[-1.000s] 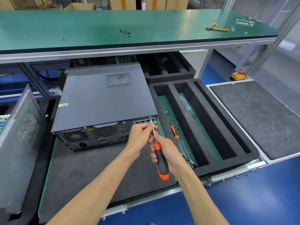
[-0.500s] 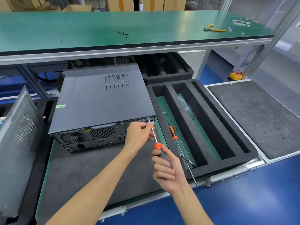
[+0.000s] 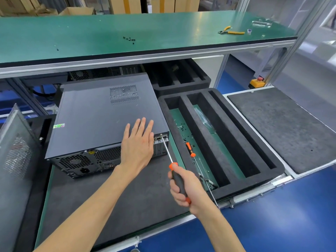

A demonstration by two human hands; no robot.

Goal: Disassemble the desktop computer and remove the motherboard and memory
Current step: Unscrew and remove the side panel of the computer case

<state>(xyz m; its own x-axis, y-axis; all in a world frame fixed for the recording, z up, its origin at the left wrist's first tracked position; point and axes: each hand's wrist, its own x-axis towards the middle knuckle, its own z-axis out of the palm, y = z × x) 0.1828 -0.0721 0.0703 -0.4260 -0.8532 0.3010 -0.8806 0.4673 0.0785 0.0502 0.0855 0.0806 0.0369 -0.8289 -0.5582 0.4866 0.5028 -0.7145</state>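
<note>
A dark grey desktop computer case (image 3: 101, 120) lies on its side on a black foam mat (image 3: 112, 202), its rear panel with fan grilles facing me. My left hand (image 3: 138, 144) lies flat with straight fingers on the case's near right edge. My right hand (image 3: 183, 188) grips the black and orange handle of a screwdriver (image 3: 167, 150). Its tip touches the top right corner of the rear panel. The motherboard and memory are hidden inside the closed case.
A black foam tray (image 3: 223, 135) with long slots sits right of the case, holding a second small screwdriver (image 3: 190, 149) and loose screws. A detached side panel (image 3: 16, 160) leans at the left. Yellow pliers (image 3: 231, 31) and screws lie on the green upper shelf (image 3: 145, 31).
My left hand let go of the screwdriver shaft and moved up flat onto the case. My right hand closed fully round the handle, with the tip staying at the rear corner.
</note>
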